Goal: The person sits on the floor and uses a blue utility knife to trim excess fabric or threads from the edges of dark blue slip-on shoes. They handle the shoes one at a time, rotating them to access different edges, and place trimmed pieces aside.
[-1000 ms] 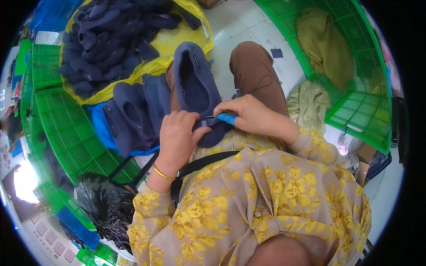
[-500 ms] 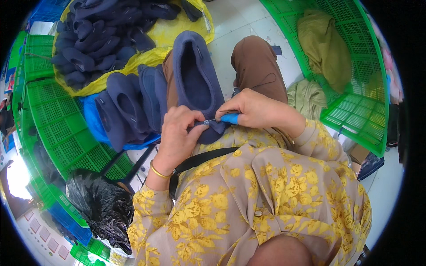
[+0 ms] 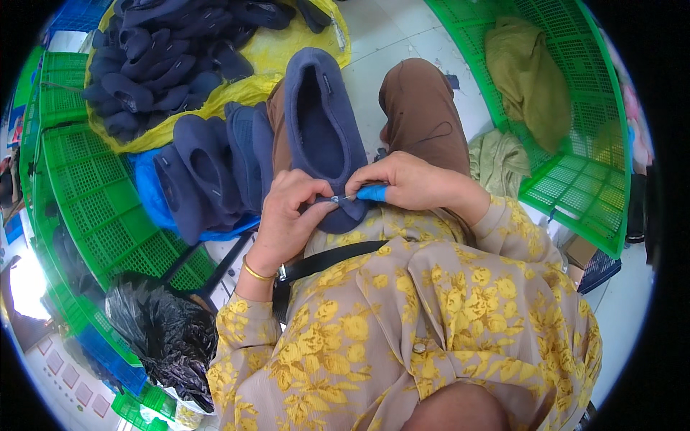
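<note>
A navy slipper (image 3: 347, 147) lies across my lap, its opening upward and its toe pointing away from me. Over its near end, my left hand (image 3: 291, 215) is closed, thumb and forefinger pinching a small shiny piece (image 3: 333, 200). My right hand (image 3: 406, 183) is closed in a pinch just beside it, on what looks like a thin needle (image 3: 348, 197) directed at that piece. Blue wrapping (image 3: 371, 192) covers one of the right fingers. A dark thread (image 3: 435, 135) loops over my brown-clad right knee. The fingers hide part of the slipper's near end.
Several navy slippers (image 3: 205, 169) stand in a row on blue plastic left of my lap. Beyond them a yellow sack (image 3: 269, 54) holds a heap of slippers. Green crates (image 3: 93, 205) flank me on both sides. A black plastic bag (image 3: 158, 330) sits at my lower left.
My right hand has shifted very slightly left and down toward the small shiny piece. The left hand keeps its pinch, and the slipper stays on my lap.
</note>
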Demonstrator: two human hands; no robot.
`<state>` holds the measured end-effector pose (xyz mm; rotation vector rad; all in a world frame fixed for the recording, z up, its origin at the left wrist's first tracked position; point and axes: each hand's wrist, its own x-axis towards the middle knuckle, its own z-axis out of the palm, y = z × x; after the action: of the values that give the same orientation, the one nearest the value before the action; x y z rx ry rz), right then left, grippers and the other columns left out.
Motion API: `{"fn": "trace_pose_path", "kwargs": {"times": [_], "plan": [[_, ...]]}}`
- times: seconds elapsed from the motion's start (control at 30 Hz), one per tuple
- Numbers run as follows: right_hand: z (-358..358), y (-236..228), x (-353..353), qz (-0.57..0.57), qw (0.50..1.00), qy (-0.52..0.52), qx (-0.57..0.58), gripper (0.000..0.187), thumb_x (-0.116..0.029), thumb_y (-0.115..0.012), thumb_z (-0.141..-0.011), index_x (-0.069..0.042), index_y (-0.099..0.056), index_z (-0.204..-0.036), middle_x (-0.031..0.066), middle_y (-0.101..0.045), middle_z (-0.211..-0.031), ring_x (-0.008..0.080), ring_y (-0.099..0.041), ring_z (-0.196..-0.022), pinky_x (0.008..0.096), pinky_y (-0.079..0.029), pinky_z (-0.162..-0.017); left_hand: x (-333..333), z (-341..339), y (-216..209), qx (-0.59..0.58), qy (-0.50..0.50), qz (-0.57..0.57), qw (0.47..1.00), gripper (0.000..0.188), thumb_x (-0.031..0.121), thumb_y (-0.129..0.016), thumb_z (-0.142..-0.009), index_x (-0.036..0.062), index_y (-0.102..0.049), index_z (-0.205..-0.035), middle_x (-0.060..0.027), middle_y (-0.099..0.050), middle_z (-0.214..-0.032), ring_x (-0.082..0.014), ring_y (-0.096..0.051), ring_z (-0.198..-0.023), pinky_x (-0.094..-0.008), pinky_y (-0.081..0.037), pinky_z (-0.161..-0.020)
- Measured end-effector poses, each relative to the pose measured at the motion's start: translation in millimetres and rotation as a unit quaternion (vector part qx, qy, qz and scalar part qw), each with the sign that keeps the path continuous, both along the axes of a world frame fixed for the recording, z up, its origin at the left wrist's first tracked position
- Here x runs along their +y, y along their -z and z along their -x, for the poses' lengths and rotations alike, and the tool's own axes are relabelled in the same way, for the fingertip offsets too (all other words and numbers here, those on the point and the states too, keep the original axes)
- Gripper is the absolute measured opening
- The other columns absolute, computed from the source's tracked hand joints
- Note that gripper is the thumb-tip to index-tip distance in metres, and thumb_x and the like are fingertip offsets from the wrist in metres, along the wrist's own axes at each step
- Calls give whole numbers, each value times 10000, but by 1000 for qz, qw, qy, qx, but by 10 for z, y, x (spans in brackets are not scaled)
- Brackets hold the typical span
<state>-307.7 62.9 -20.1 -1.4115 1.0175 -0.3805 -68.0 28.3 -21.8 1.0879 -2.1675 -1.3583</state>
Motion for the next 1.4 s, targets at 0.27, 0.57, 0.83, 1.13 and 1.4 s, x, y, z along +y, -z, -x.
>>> {"fn": "trace_pose_path", "kwargs": {"times": [0.27, 0.57, 0.83, 1.13, 1.4], "plan": [[-6, 114, 38, 0, 999, 7, -40, 265, -44, -523, -864, -96, -632, -1100, 98, -680, -968, 264, -643, -883, 341, -480, -810, -7, -26, 51, 9, 19, -5, 1000, 166, 57, -757, -724, 59, -667, -864, -15, -489, -745, -175, -455, -743, -283, -383, -694], [-81, 165, 113, 15, 999, 28, -15, 302, -24, -520, -834, -126, -613, -1103, 95, -670, -934, 276, -639, -842, 349, -478, -782, -1, 2, 67, 20, -1, -13, 1000, 151, 34, -737, -716, 85, -668, -841, -30, -535, -738, -206, -483, -732, -305, -384, -691], [-11, 117, 101, 28, 1000, 11, -1, 337, 10, -506, -811, -128, -632, -1093, 115, -678, -933, 298, -653, -846, 362, -487, -772, -3, 5, 35, 7, 11, -12, 1000, 152, 34, -741, -715, 90, -671, -838, -24, -526, -730, -201, -479, -732, -308, -382, -687], [-49, 90, 71, 29, 999, 18, -2, 300, 6, -510, -827, -121, -629, -1071, 118, -676, -912, 322, -648, -849, 372, -487, -767, -33, -12, 57, 17, 17, -23, 999, 156, 29, -742, -709, 83, -676, -840, -26, -544, -730, -202, -502, -742, -309, -384, -714], [-107, 136, 100, 54, 998, 40, 5, 236, -20, -537, -838, -119, -622, -1035, 119, -666, -874, 329, -640, -789, 385, -481, -706, -26, -18, 87, 27, 16, -37, 999, 153, 36, -753, -720, 66, -673, -847, 3, -476, -735, -156, -447, -740, -268, -370, -700]]}}
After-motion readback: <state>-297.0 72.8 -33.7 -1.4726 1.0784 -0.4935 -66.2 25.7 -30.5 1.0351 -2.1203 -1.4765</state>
